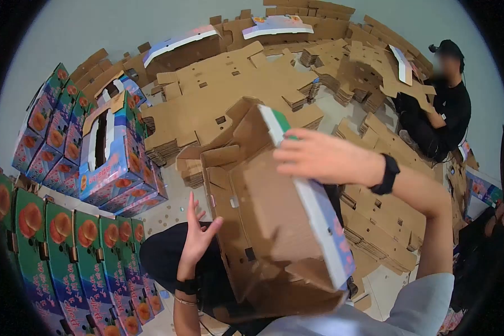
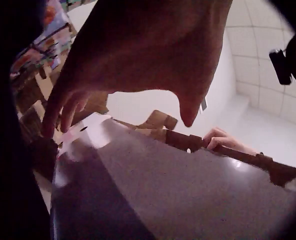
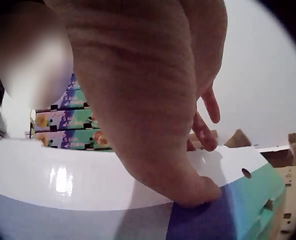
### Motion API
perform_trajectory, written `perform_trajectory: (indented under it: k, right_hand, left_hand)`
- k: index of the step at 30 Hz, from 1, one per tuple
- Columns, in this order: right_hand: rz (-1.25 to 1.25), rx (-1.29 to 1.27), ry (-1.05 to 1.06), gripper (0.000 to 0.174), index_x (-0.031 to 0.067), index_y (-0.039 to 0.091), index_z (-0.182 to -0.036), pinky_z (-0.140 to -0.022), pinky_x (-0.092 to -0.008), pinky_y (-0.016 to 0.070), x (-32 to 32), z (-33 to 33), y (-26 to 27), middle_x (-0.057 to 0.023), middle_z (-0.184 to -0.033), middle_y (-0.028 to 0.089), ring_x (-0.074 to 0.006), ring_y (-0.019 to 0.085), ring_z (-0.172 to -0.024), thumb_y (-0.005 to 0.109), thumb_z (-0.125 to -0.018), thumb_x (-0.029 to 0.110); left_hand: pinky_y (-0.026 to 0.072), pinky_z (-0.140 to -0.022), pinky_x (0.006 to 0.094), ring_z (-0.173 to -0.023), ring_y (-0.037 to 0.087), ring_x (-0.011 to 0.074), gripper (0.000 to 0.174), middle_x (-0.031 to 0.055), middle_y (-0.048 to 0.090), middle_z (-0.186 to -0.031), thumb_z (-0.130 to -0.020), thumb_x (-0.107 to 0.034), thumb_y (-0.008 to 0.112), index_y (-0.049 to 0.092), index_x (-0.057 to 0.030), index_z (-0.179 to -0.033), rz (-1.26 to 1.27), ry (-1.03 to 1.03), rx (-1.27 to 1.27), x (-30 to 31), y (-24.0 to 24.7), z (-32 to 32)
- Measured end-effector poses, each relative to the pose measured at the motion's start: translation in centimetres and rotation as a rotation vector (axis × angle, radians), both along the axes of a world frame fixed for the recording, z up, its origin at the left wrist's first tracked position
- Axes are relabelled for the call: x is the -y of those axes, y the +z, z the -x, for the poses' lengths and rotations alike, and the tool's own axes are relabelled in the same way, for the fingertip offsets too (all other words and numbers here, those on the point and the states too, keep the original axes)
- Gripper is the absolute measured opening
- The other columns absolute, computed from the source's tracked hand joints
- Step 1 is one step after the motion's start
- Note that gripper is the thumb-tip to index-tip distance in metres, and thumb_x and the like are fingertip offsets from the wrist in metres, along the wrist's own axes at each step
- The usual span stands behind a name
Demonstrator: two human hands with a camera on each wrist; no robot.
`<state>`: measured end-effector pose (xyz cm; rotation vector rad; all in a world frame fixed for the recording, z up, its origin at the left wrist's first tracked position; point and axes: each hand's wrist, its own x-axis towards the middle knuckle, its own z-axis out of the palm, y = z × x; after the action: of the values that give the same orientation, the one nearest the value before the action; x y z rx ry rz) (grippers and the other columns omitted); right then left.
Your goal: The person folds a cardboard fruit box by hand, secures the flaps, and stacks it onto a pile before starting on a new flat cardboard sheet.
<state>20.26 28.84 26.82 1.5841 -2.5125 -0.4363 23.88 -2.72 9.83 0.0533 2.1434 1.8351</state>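
Note:
An open cardboard box (image 1: 271, 207) is tilted over my lap, its brown inside facing up. Its outer wall carries a white, green and purple print. My right hand (image 1: 325, 157) grips the printed wall at its upper edge. In the right wrist view the thumb presses the coloured outer face (image 3: 198, 220), while the fingers reach over the white rim. Just off the opposite side of the box, my left hand (image 1: 197, 235) is held up with fingers spread and thumb apart, holding nothing. The left wrist view has that hand (image 2: 143, 55) above the box's glossy outer panel (image 2: 163, 185).
Printed fruit boxes (image 1: 84, 246) stand in rows at the left, with more stacked boxes (image 1: 103, 162) behind. Stacks of flat cardboard (image 1: 207, 84) cover the floor ahead and to the right. A person (image 1: 448, 106) sits at the far right handling cardboard.

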Motion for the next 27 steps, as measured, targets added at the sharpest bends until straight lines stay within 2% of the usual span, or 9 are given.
perform_trajectory:
  k: [4,5,9,11,14,18,22,25,27]
  right_hand:
    - [-0.078,-0.124,-0.163,0.014,0.0111,0.065,-0.082,-0.113,-0.041,0.0293,-5.0,-0.7,2.2,-0.0038,-0.096,0.053,-0.0204,0.052,-0.107,0.064,-0.069,0.01]
    - [-0.079,-0.129,-0.167,0.014,0.0111,0.065,-0.082,-0.113,-0.041,0.0293,-6.4,-1.4,2.7,-0.0038,-0.096,0.053,-0.0204,0.052,-0.107,0.064,-0.069,0.01]
    - [-0.052,-0.209,-0.453,0.021,0.019,0.071,-0.086,-0.117,-0.0452,0.0239,-12.6,-4.3,3.8,0.0,-0.089,0.052,-0.0166,0.053,-0.103,0.061,-0.07,0.01]
    - [0.02,-0.252,-0.539,0.026,0.0214,0.072,-0.09,-0.117,-0.0463,0.0237,-16.3,-5.8,3.5,0.0011,-0.088,0.052,-0.0156,0.054,-0.101,0.059,-0.071,0.01]
    - [0.074,-0.341,-0.676,0.033,0.0194,0.071,-0.097,-0.115,-0.0506,0.0236,-21.5,-7.7,1.1,-0.0005,-0.089,0.053,-0.0185,0.054,-0.101,0.061,-0.068,0.009]
    - [-0.048,-0.249,-0.716,0.034,0.0216,0.071,-0.1,-0.113,-0.051,0.0296,-23.8,-12.4,-2.4,-0.001,-0.092,0.057,-0.0186,0.057,-0.1,0.062,-0.069,0.01]
    - [0.135,-0.013,-0.532,0.044,0.0189,0.067,-0.114,-0.104,-0.0426,0.0422,-21.8,-15.1,-8.7,-0.0029,-0.118,0.062,-0.0222,0.056,-0.116,0.062,-0.072,0.006]
    - [0.206,0.211,-0.617,0.045,0.0166,0.065,-0.119,-0.096,-0.0367,0.0488,-20.8,-14.3,-7.6,-0.0053,-0.123,0.063,-0.0248,0.059,-0.114,0.06,-0.076,0.005]
    - [0.241,0.118,-0.624,0.042,0.0167,0.066,-0.118,-0.094,-0.035,0.05,-21.8,-11.9,-5.3,-0.0061,-0.121,0.064,-0.0253,0.061,-0.111,0.06,-0.077,0.005]
  left_hand:
    - [0.0462,-0.094,0.039,-0.119,0.053,0.0278,0.105,0.0203,0.031,-0.149,-0.079,-0.021,0.074,0.0,-0.0152,-0.153,0.403,-0.205,-0.113,-0.6,1.6,-0.7]
    - [0.051,-0.086,0.037,-0.103,0.063,0.0248,0.101,0.0173,0.052,-0.134,-0.078,-0.006,0.069,0.003,-0.0153,-0.153,0.496,-0.267,0.0,-0.2,1.6,-0.4]
    - [0.0529,-0.078,0.0299,-0.09,0.065,0.0177,0.09,0.0099,0.067,-0.108,-0.078,0.012,0.06,0.015,-0.0151,-0.152,0.022,-0.12,-0.166,4.3,-4.9,2.6]
    - [0.0517,-0.077,0.024,-0.091,0.063,0.0098,0.077,0.0088,0.068,-0.105,-0.082,0.011,0.059,0.026,-0.0117,-0.148,-0.164,-0.05,-0.121,5.0,-2.8,5.0]
    - [0.0517,-0.077,0.0239,-0.093,0.063,0.0101,0.067,0.0083,0.067,-0.105,-0.086,0.005,0.06,0.032,-0.01,-0.145,-0.246,-0.077,0.022,7.0,0.0,9.2]
    - [0.0519,-0.079,0.0256,-0.094,0.064,0.0143,0.059,0.0054,0.065,-0.11,-0.088,-0.002,0.063,0.04,-0.009,-0.141,-0.093,-0.137,0.109,8.3,1.5,10.4]
    - [0.0477,-0.082,0.0262,-0.097,0.063,0.0117,0.042,0.0029,0.065,-0.109,-0.093,-0.015,0.058,0.052,-0.0102,-0.134,0.284,-0.296,-0.014,11.3,-2.3,9.3]
    - [0.0448,-0.085,0.0266,-0.101,0.063,0.0156,0.042,0.0047,0.065,-0.117,-0.097,-0.033,0.05,0.053,-0.0115,-0.134,0.128,0.079,0.02,12.7,-2.2,8.4]
    - [0.0445,-0.086,0.0275,-0.102,0.063,0.0165,0.044,0.0058,0.064,-0.12,-0.097,-0.034,0.05,0.052,-0.0121,-0.135,-0.015,0.185,0.025,13.1,-1.2,7.7]
